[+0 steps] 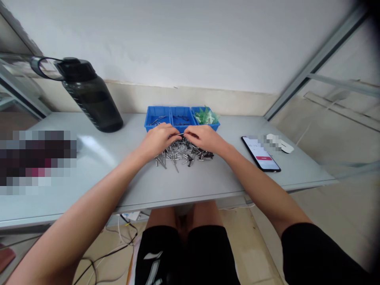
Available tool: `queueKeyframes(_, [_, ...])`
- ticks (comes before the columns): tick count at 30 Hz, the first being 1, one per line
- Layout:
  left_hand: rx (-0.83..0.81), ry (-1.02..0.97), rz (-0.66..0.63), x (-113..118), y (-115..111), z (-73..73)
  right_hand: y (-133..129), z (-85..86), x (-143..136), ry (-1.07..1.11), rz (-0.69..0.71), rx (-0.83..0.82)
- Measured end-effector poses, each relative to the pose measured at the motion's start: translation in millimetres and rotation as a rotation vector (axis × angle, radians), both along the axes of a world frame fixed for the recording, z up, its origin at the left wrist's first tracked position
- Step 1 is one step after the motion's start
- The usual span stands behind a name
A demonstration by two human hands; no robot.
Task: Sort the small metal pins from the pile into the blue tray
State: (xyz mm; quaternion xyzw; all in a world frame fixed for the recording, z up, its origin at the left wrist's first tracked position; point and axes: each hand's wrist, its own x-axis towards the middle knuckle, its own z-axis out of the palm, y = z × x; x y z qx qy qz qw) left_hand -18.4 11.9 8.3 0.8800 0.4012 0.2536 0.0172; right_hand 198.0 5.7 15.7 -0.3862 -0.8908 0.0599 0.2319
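My left hand (158,139) and my right hand (204,138) meet over a pile of small metal pieces (175,152), some silver and some dark. A thin silver piece (181,134) spans the gap between them, pinched at both ends by my fingertips. Just behind my hands stand a blue bin (157,114) with a few thin pieces, a middle blue bin (181,113) holding dark pieces, and a right blue bin (216,127) with green and clear plastic in it.
A dark water bottle (96,101) stands at the back left. On the right lie a phone (261,154) and a white object (286,146). The table's front edge (184,200) runs above my legs; a wall rises behind.
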Motion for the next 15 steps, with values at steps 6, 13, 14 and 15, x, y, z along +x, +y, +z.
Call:
queueKeyframes(6, [0.001,0.064,-0.052,1.1,-1.1,0.4,0.2,-2.7,-1.9,-0.004,0.029,0.0])
queueKeyframes(13, [0.04,0.064,0.009,-6.0,5.2,-3.7,5.0,0.2,2.7,-0.05,-0.102,0.008])
queueKeyframes(14, [0.049,0.051,0.022,-7.0,5.8,-3.4,5.0,1.2,3.3,-0.045,-0.118,0.005])
queueKeyframes(15, [0.053,0.047,0.026,-7.6,6.1,-3.0,4.9,2.0,3.7,-0.039,-0.119,0.008])
